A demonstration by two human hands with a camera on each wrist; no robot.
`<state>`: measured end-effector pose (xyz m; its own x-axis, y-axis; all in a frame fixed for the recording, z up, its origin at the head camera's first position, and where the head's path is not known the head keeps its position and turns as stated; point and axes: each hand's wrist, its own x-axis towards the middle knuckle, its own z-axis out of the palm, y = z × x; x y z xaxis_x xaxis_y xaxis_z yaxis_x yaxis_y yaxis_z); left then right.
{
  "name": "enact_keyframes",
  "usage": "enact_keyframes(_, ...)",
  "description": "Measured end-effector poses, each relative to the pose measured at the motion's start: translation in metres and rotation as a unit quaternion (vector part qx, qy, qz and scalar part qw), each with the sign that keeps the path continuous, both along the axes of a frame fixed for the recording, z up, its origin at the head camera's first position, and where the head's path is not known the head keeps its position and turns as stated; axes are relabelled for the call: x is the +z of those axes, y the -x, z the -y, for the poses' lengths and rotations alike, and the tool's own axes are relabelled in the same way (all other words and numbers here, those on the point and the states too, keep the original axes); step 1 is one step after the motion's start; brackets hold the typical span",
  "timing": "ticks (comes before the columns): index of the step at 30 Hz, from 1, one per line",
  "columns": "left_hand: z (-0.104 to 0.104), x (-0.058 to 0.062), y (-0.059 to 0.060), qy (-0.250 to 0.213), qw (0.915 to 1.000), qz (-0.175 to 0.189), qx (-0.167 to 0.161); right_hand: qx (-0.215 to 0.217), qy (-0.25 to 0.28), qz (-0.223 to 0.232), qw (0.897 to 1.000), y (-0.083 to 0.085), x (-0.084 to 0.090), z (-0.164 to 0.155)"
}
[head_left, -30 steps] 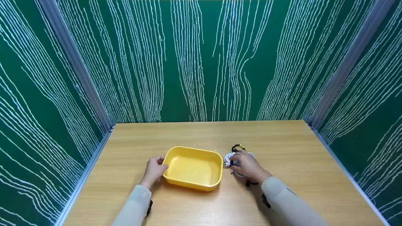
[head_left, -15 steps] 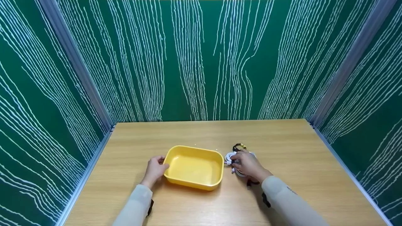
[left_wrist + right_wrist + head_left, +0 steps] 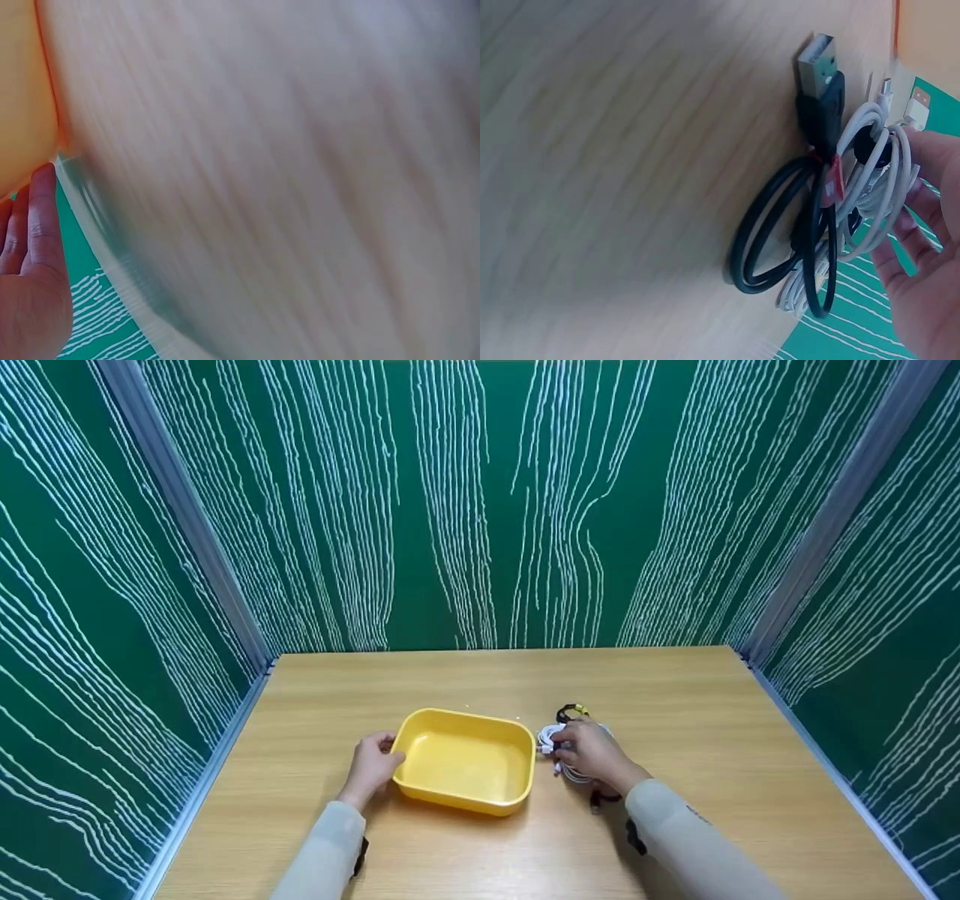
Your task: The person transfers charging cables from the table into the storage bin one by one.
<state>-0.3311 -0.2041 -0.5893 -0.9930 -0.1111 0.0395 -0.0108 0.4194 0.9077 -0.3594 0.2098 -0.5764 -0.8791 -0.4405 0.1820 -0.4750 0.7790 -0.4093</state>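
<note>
In the head view my left hand (image 3: 373, 767) pinches the left rim of a yellow plastic tub (image 3: 465, 769), thumb over the edge and fingers outside. The left wrist view has the same hand (image 3: 34, 255) against the tub's wall (image 3: 26, 90). To the tub's right, my right hand (image 3: 596, 751) grips a coiled white USB cable (image 3: 877, 191), partly hiding it. Beside this coil, in the right wrist view, lies a looped black USB cable (image 3: 769, 281) with a red tie. Another cable, black with a yellow part (image 3: 574, 710), shows just beyond my fingers.
Everything stands on a wood-grain table (image 3: 360, 682). Green panels with white wavy lines (image 3: 480, 510) rise at its back and sides, joined by grey posts (image 3: 832, 510). Tiny white specks (image 3: 517, 718) dot the tabletop behind the tub.
Almost nothing differs. My right fingers have shifted very slightly on the white cable; the tub and my left hand keep their places.
</note>
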Motion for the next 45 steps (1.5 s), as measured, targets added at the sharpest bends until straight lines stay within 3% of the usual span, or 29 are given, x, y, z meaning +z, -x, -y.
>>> enact_keyframes(12,0.002,-0.002,0.003,0.008,0.9999,-0.010,-0.004,-0.027,0.016,0.020,0.999,-0.001,0.019,0.007)
enact_keyframes(26,0.001,-0.001,0.000,-0.009,0.9999,0.010,-0.006,-0.026,-0.008,-0.013,1.000,0.001,0.033,0.010)
enact_keyframes(45,0.003,-0.001,0.001,-0.006,0.9998,0.004,-0.018,-0.013,0.035,-0.058,0.998,0.003,0.050,0.014)
